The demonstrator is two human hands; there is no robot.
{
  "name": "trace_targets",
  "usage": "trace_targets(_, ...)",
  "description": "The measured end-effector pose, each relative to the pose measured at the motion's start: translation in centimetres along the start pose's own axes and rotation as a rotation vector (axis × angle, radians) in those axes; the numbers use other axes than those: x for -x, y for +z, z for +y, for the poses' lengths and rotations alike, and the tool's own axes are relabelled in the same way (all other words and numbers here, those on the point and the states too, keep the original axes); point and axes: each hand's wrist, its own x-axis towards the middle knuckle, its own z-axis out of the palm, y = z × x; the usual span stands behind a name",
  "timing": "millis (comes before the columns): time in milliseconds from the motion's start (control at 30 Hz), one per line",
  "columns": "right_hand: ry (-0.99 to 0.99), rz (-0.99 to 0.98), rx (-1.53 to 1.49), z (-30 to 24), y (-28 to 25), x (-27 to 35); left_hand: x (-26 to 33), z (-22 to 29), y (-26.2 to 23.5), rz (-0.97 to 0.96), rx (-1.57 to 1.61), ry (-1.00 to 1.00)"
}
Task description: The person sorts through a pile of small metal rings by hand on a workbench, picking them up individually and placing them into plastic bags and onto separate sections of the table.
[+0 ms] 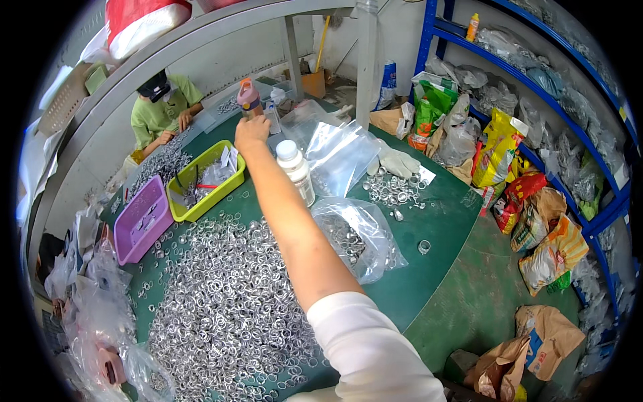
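Note:
My right hand (252, 134) is stretched far across the green table, closed around the lower part of a pink drink bottle (250, 100) with an orange lid. The far side of the grip is hidden. My left hand is out of the picture. Below my forearm stands a white plastic jar (295, 171) with a white cap. A large heap of small silver metal rings (228, 301) covers the near part of the table. Left of my hand sits a yellow-green basket (194, 216) holding tools and small bags, with a purple basket (137, 251) beside it.
Clear plastic bags (341, 157) lie right of the jar, and another bag (375, 251) holds metal parts. A white glove (396, 162) rests behind loose metal fittings (395, 191). A co-worker (151, 120) handles small parts at the far left. Sacks (502, 144) line blue shelving at right.

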Motion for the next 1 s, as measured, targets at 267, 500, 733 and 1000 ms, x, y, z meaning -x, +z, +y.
trace_targets(267, -0.507, 0.117, 0.050, -1.0, -9.9, 7.5, -0.6, -0.4, -0.7, -0.033, 0.018, 0.028)
trace_targets(500, -0.693, -0.066, -0.478, 21.0, -17.9, 12.5, 0.1, -0.3, -1.4, -0.047, 0.033, -0.006)
trace_targets(733, -0.052, -0.022, -0.313, 34.9, -3.1, 17.9, -0.2, -0.4, -1.5, -0.056, 0.040, 0.007)
trace_targets(1000, 0.019, -0.001, -0.089, 32.0, -0.2, 19.3, 1.0, -0.6, -2.6, -0.102, 0.017, -0.023)
